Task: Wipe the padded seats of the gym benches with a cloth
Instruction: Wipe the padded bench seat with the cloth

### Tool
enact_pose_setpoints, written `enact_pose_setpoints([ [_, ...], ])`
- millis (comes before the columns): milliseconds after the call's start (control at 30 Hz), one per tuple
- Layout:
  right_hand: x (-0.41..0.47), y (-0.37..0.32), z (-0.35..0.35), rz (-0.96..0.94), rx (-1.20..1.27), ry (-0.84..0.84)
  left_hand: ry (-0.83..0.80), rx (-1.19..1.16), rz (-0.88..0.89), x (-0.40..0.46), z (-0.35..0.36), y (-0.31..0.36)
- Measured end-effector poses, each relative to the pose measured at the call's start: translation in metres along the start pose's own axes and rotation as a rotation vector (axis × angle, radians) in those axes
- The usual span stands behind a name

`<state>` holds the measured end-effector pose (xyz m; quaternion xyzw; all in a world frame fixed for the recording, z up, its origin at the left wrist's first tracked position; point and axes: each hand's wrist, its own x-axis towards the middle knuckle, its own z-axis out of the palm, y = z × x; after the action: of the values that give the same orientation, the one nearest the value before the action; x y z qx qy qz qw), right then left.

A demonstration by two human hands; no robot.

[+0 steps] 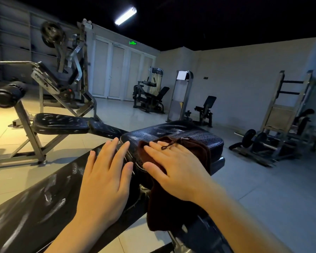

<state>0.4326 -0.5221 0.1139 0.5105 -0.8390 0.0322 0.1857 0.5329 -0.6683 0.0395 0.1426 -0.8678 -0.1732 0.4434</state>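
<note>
On seat pad (181, 133), right hand (173, 170) seemingly flat atop cloth (173, 207)

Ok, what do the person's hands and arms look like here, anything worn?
Both forearms are bare to the frame edge: no sleeves, gloves, watch or bands show. The left hand and right hand have short, plain nails. No ring is plainly visible.
</note>
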Motion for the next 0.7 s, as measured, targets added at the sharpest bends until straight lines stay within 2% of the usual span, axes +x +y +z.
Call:
enact_pose_setpoints([
  [200, 0.007, 0.057, -0.018, 0.214, -0.111, -0.069, 0.022, 0.046, 0.053, -0.001, 0.003, -0.002],
  [333, 0.01, 0.056, -0.015, 0.247, -0.122, -0.064, 0.024, 0.061, 0.054, -0.002, 0.003, 0.0],
  [400, 0.01, 0.045, -0.009, 0.265, -0.165, -0.005, 0.025, 0.063, 0.051, -0.002, 0.003, 0.001],
  [500, 0.002, 0.027, -0.001, 0.191, -0.165, 0.114, 0.032, 0.055, 0.046, -0.002, 0.002, 0.001],
  [700, -0.005, 0.016, 0.01, 0.088, -0.045, 0.171, 0.033, 0.056, 0.037, -0.002, 0.002, 0.002],
])
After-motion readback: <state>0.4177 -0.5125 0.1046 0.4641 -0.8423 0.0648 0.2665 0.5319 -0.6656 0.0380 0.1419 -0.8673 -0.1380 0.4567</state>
